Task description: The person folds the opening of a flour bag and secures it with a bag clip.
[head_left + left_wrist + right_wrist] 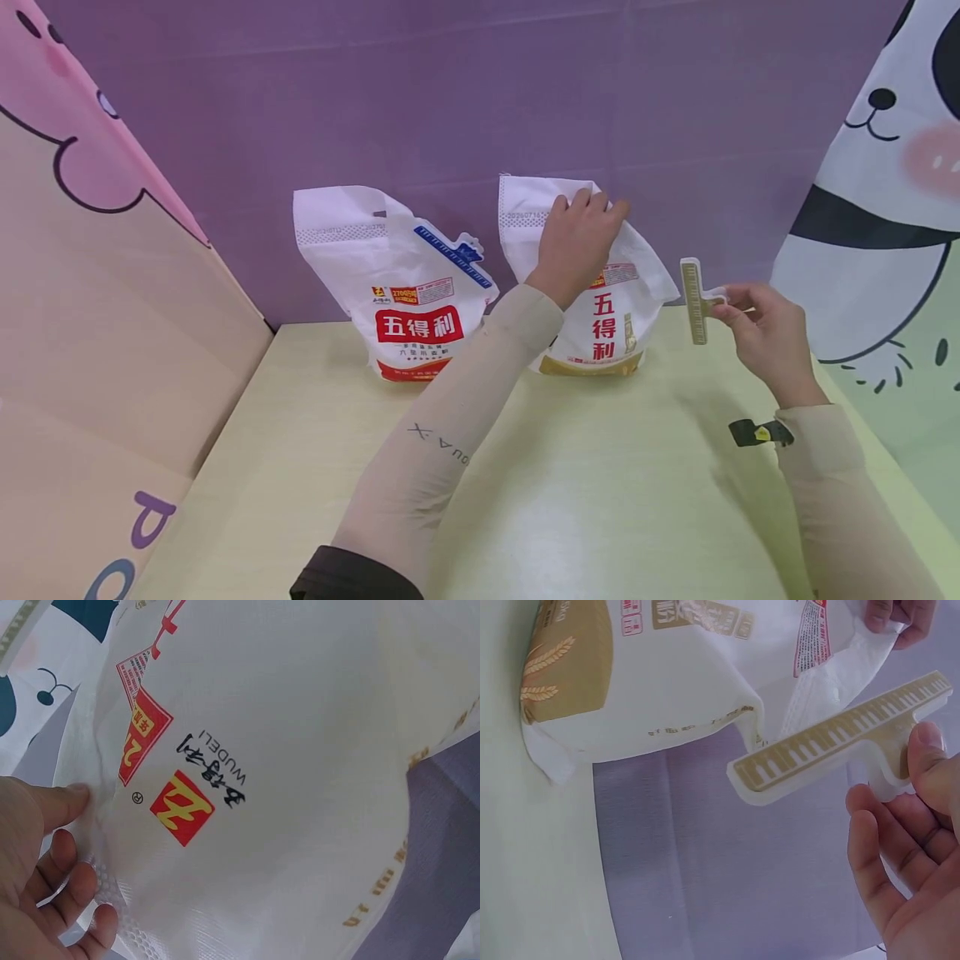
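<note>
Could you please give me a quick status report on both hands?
Left hand grips gold-banded flour bag top. Right hand pinches bag clip, clear of bag. Nothing between.

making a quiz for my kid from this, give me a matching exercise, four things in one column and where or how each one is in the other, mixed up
Things:
1. left hand
2. right hand
3. bag with the red label
4. bag clip

States:
A. stands untouched at the left on the table
B. grips the top of the gold-trimmed bag
C. held in the air, right of both bags
D. pinches the clip's handle

Pairs: 1-B, 2-D, 3-A, 4-C
</note>
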A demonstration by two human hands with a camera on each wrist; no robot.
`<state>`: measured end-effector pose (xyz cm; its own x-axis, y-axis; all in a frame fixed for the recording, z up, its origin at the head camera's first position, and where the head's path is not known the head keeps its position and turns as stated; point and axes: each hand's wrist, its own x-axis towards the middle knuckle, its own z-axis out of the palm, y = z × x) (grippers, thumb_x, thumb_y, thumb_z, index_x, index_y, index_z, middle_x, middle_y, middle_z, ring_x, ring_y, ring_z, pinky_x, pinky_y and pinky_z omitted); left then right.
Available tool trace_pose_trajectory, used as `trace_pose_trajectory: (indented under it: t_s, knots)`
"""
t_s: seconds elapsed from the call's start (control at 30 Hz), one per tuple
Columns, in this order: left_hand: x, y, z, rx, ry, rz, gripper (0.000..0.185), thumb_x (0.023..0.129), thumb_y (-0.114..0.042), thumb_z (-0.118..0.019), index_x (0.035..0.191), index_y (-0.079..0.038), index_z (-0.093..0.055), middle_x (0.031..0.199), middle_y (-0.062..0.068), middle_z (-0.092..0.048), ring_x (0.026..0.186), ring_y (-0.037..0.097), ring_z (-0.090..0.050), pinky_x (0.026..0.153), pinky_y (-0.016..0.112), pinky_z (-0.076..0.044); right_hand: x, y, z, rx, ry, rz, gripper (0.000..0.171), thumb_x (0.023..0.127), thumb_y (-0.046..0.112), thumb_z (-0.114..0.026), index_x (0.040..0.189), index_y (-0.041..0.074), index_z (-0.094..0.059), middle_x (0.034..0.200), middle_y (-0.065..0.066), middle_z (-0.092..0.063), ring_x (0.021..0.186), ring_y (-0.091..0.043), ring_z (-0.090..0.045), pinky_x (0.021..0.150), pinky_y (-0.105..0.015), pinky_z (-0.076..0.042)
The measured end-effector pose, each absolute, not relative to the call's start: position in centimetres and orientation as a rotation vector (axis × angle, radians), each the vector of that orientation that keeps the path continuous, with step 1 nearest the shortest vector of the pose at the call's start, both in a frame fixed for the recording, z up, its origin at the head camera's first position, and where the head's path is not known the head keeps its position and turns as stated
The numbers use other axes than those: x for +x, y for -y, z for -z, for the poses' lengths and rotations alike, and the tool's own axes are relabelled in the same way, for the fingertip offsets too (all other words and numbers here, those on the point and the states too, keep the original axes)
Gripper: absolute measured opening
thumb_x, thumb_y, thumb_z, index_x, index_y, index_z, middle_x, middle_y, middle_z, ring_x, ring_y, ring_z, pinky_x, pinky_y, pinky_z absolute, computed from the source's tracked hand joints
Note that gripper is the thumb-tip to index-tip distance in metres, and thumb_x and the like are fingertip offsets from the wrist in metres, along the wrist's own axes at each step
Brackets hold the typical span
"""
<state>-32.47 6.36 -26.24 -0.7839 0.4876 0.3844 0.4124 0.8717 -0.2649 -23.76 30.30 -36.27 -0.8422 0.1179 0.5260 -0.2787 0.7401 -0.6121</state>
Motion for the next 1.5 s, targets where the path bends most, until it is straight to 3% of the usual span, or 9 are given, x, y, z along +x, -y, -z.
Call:
trace_pose_trajectory:
  t_s: [0.17, 0.4, 0.67, 0.97, 1.27, 1.5]
  knots:
    - [-32.5, -6.4, 26.2, -0.661, 2.577, -0.232, 0.045, 0.103, -0.027, -0.057, 0.147, -0.032, -0.05, 0.142, -0.006, -0.062, 0.13, 0.016, -0.055, 0.102, 0.034, -0.046, -24.3, -30.0, 35.6, 0.122, 2.327, -0.972, 0.02, 0.095, 0.008, -0.071, 0.11, -0.005, -0.069, 0.096, -0.016, -0.071, 0.073, 0.019, -0.048, 0.061, -0.01, -0.037]
    - [-32.4, -6.5, 26.2, -0.66, 2.546, -0.229, 0.042, 0.103, -0.027, -0.057, 0.145, -0.032, -0.053, 0.139, -0.006, -0.064, 0.127, 0.015, -0.057, 0.1, 0.034, -0.047, -24.9, -29.6, 34.5, 0.116, 2.326, -0.981, 0.023, 0.099, 0.01, -0.066, 0.116, -0.006, -0.066, 0.109, -0.024, -0.07, 0.079, 0.017, -0.046, 0.065, -0.007, -0.036]
    - [-32.1, -6.2, 26.3, -0.665, 2.541, -0.215, 0.041, 0.103, -0.024, -0.055, 0.144, -0.031, -0.054, 0.136, -0.007, -0.066, 0.124, 0.015, -0.058, 0.098, 0.034, -0.047, -26.0, -29.0, 34.1, 0.111, 2.249, -1.008, 0.017, 0.096, 0.005, -0.068, 0.11, -0.005, -0.069, 0.104, -0.022, -0.07, 0.075, 0.014, -0.047, 0.063, -0.009, -0.036]
    - [-32.0, -6.3, 26.1, -0.663, 2.541, -0.22, 0.039, 0.104, -0.026, -0.054, 0.143, -0.031, -0.055, 0.137, -0.007, -0.065, 0.125, 0.015, -0.057, 0.099, 0.033, -0.047, -27.1, -28.6, 33.3, 0.132, 2.206, -0.976, 0.014, 0.095, 0.002, -0.069, 0.106, -0.006, -0.072, 0.094, -0.017, -0.066, 0.071, -0.001, -0.042, 0.057, -0.014, -0.03]
    - [-32.1, -6.4, 25.8, -0.65, 2.547, -0.239, 0.039, 0.105, -0.028, -0.053, 0.143, -0.031, -0.056, 0.138, -0.007, -0.065, 0.127, 0.015, -0.057, 0.1, 0.032, -0.047, -28.1, -28.4, 32.7, 0.149, 2.24, -1.0, 0.013, 0.097, 0.004, -0.068, 0.107, -0.003, -0.073, 0.1, -0.019, -0.07, 0.067, -0.001, -0.044, 0.052, -0.012, -0.031]
    - [-31.9, -6.5, 25.7, -0.657, 2.551, -0.252, 0.039, 0.104, -0.028, -0.056, 0.143, -0.03, -0.055, 0.138, -0.008, -0.064, 0.126, 0.014, -0.056, 0.1, 0.033, -0.047, -28.6, -28.6, 32.8, 0.139, 2.245, -1.015, 0.011, 0.095, 0.003, -0.07, 0.104, 0.0, -0.075, 0.09, -0.005, -0.069, 0.064, -0.003, -0.045, 0.048, -0.014, -0.03]
